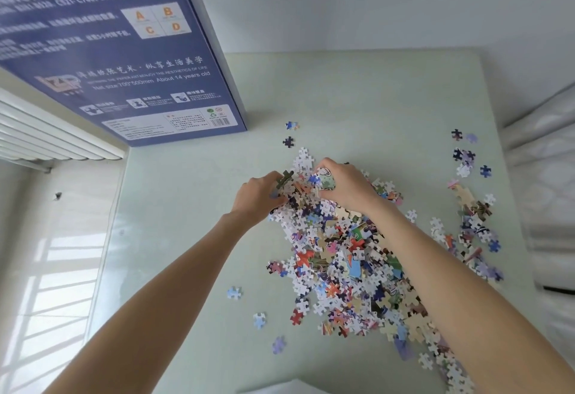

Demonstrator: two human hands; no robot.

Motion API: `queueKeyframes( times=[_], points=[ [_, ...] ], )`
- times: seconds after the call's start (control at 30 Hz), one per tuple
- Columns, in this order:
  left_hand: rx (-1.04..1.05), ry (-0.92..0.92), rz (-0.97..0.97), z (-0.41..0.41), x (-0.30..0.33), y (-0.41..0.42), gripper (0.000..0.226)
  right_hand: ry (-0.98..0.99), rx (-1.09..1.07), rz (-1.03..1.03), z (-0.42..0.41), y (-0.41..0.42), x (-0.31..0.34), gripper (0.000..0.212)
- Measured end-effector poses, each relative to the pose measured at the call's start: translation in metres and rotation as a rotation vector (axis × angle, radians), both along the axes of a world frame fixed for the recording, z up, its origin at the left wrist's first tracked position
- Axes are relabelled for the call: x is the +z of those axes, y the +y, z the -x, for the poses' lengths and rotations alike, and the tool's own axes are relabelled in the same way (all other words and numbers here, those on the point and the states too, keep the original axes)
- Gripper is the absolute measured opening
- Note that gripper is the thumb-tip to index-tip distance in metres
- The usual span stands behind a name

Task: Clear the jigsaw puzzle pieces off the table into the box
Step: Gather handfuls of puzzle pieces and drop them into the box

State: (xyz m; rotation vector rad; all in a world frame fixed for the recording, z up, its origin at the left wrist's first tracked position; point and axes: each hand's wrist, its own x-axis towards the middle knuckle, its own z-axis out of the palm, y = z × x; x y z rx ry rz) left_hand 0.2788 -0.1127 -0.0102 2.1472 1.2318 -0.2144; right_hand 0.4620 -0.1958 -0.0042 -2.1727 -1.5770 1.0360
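Note:
A big heap of jigsaw puzzle pieces covers the middle and right of the pale green table. My left hand and my right hand meet at the far end of the heap, fingers curled round a clump of pieces between them. A blue puzzle box stands tilted at the table's far left, its printed underside facing me. Loose pieces lie scattered at the right edge.
Single stray pieces lie between the heap and the box, others near the front left. A white radiator runs along the left wall. White bedding borders the table's right side.

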Motion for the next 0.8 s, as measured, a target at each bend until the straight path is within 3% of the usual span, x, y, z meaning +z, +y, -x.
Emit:
queueKeyframes(
  times=[0.4, 0.63, 0.8],
  points=[
    [0.145, -0.21, -0.038, 0.02, 0.015, -0.016, 0.039, -0.131, -0.241, -0.322, 0.01, -0.022, 0.023, 0.035],
    [0.142, -0.384, -0.151, 0.038, 0.078, -0.021, 0.038, 0.232, -0.54, -0.314, 0.011, -0.038, 0.081, 0.04],
    [0.05, -0.474, -0.236, 0.058, 0.141, 0.001, 0.037, 0.28, -0.452, -0.322, 0.016, -0.038, 0.129, 0.041]
  ],
)
